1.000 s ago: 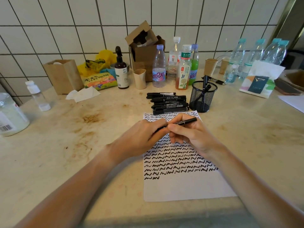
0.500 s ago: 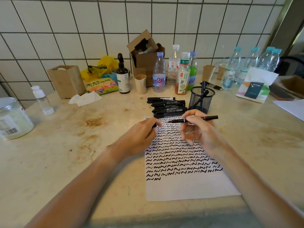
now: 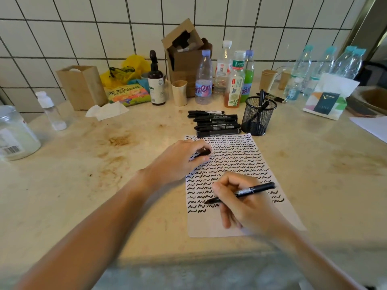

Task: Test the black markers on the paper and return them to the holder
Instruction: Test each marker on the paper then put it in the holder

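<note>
a right hand [image 3: 245,203] grips an uncapped black marker [image 3: 240,193], fingers [image 3: 225,214] curled round the slim barrel, its tip down at the second-lowest row of squiggles on the paper [image 3: 209,226]. the left hand [image 3: 180,159] rests on the sheet's upper left, fingers closed on a small black piece that looks like the cap [image 3: 203,152]. more black markers [image 3: 215,123] lie in a loose stack just beyond the sheet, beside the black mesh holder [image 3: 258,117], where two pens stand.

risks from here, as a judgement: the thin white sheet could slide on the smooth, stained stone surface [image 3: 83,185] if the left hand lifts; the heel of the writing hand lies over inked rows and could smear them; the tip sits close to existing marks, so a fresh test could be hard to read; the light wire holder could tip if a marker is dropped in at an angle. the stacked markers are round and glossy and could roll if nudged.
</note>
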